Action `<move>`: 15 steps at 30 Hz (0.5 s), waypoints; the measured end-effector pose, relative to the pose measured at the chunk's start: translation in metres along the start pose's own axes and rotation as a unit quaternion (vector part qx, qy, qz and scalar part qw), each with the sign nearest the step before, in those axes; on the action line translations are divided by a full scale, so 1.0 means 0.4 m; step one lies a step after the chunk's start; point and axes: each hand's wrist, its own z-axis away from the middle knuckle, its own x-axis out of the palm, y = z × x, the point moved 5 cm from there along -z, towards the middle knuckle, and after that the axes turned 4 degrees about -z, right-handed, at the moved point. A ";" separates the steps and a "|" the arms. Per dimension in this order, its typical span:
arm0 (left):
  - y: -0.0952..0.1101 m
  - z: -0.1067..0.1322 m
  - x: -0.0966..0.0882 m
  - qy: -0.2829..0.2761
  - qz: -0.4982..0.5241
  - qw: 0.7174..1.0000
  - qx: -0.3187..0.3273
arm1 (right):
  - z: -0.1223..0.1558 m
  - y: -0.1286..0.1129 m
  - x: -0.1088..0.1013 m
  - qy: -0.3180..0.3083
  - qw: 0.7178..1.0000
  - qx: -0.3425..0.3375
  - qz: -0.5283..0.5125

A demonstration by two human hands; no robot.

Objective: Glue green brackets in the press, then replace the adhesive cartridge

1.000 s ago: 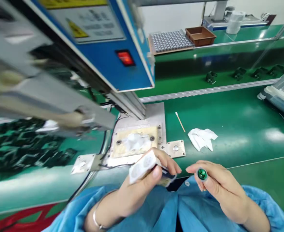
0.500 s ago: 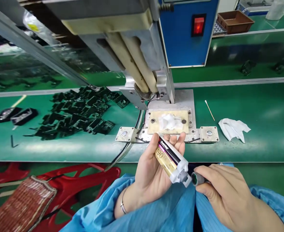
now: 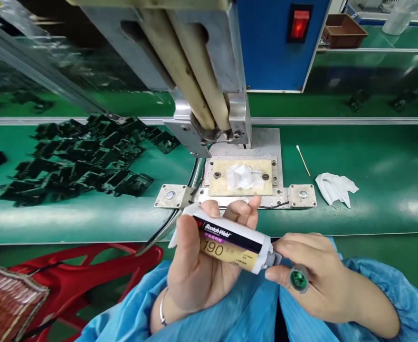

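My left hand is closed around a Scotch-Weld adhesive cartridge, white with a gold and black label. The cartridge slants slightly down to the right, its grey outlet facing my right hand. Tucked in the curled fingers of that hand is a grey cap, its green inside turned toward me. The right thumb and forefinger come up to the outlet and appear to touch it. Beyond the hands, a crumpled white wipe lies on the cream block of the press base.
The press column rises in the middle beside a blue control box. Many black plastic parts are heaped on the left. A cotton swab and white cloth lie right. A red chair stands below the bench edge.
The cartridge has swung from a steep slant to nearly level. My right thumb and forefinger have moved up to its outlet, and the cap has shifted deeper into the right fingers. The view has shifted slightly.
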 end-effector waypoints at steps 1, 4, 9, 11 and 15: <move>0.006 0.004 -0.005 0.000 -0.032 0.999 0.007 | -0.001 0.000 -0.004 -0.018 1.000 0.005 0.017; 0.040 0.010 -0.022 -0.097 -0.202 0.974 0.027 | 0.008 -0.003 -0.035 -0.077 0.994 0.016 0.082; 0.051 0.001 -0.068 -0.267 -0.480 0.836 -0.010 | 0.031 0.012 -0.064 -0.227 0.968 0.060 0.088; 0.032 -0.008 -0.072 -0.294 -0.560 0.774 -0.038 | 0.035 0.037 -0.060 -0.275 0.950 0.106 0.103; -0.016 -0.009 -0.051 -0.349 -0.600 0.711 -0.112 | 0.052 0.075 -0.043 -0.339 0.923 0.164 0.076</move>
